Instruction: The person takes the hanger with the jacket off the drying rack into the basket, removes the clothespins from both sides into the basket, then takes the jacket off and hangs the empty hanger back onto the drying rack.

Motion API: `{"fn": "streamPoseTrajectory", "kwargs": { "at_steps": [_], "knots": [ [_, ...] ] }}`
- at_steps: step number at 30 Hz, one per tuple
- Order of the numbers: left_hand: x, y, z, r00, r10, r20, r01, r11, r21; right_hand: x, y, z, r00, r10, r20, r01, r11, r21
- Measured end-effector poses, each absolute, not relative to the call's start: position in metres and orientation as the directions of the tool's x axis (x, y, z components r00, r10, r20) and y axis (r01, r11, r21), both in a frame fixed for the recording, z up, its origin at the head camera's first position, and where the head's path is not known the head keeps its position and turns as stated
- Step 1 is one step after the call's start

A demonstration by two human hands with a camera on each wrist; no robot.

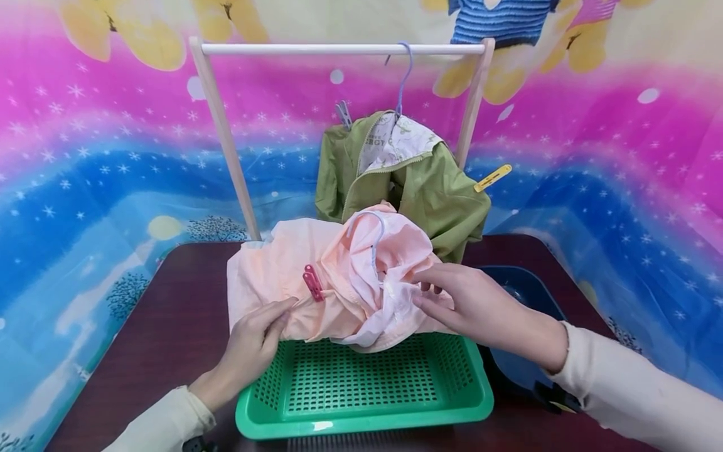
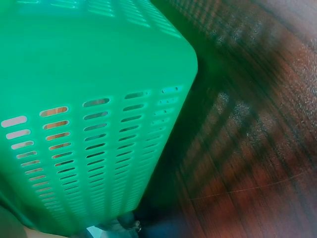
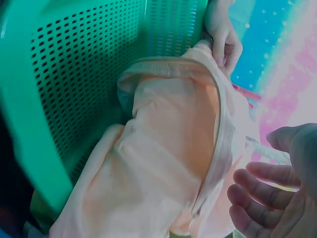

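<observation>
A pale pink zip jacket (image 1: 288,251) lies bunched over the back of a green basket (image 1: 361,420), with a light blue hanger hook (image 1: 374,251) standing out of its collar. My left hand (image 1: 245,348) pinches the jacket's fabric at the left, just beside a red clothespin (image 1: 312,284) clipped to it. At the collar's right side is my right hand (image 1: 480,304), its fingers loosely bent. In the right wrist view these fingers (image 3: 262,176) hold nothing and hover beside the jacket's zipper edge. Only the basket's outer wall (image 2: 99,69) fills most of the left wrist view.
Behind, a rack (image 1: 339,48) carries an olive green jacket (image 1: 443,201) on a blue hanger (image 1: 401,81). A grey clothespin (image 1: 342,116) and a yellow clothespin (image 1: 493,178) grip its shoulders. To the right, a dark blue basin (image 1: 522,370) sits on the dark red table (image 1: 152,333).
</observation>
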State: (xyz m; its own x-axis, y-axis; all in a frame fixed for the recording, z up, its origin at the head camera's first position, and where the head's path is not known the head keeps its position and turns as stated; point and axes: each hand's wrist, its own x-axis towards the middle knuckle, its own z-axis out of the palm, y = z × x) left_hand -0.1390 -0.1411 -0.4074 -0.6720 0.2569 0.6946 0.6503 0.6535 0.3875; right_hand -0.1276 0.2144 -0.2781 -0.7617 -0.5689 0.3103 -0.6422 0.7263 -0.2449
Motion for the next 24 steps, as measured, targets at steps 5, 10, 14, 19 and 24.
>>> {"fn": "streamPoseTrajectory", "kwargs": {
  "at_steps": [5,10,14,19,24],
  "knots": [
    [-0.139,-0.141,-0.407,-0.675,0.254,0.692,0.646,0.657,0.389,-0.128,0.201,-0.279,-0.730,-0.607,0.313,-0.679,0.695,-0.236],
    [-0.139,-0.141,-0.407,-0.674,0.255,0.693,0.647,0.657,0.387,-0.128,0.189,-0.279,-0.706,-0.636,0.311,-0.707,0.660,-0.256],
    [-0.138,-0.141,-0.407,-0.673,0.251,0.696,0.646,0.659,0.386,-0.128,0.180,-0.278,-0.685,-0.665,0.299,-0.729,0.620,-0.290],
    [-0.138,-0.140,-0.406,-0.673,0.250,0.696,0.644,0.661,0.386,-0.124,0.168,-0.279,-0.678,-0.679,0.283,-0.734,0.599,-0.320],
    [-0.138,-0.140,-0.405,-0.674,0.251,0.695,0.644,0.661,0.385,-0.124,0.153,-0.278,-0.674,-0.686,0.274,-0.734,0.578,-0.357]
  ]
}}
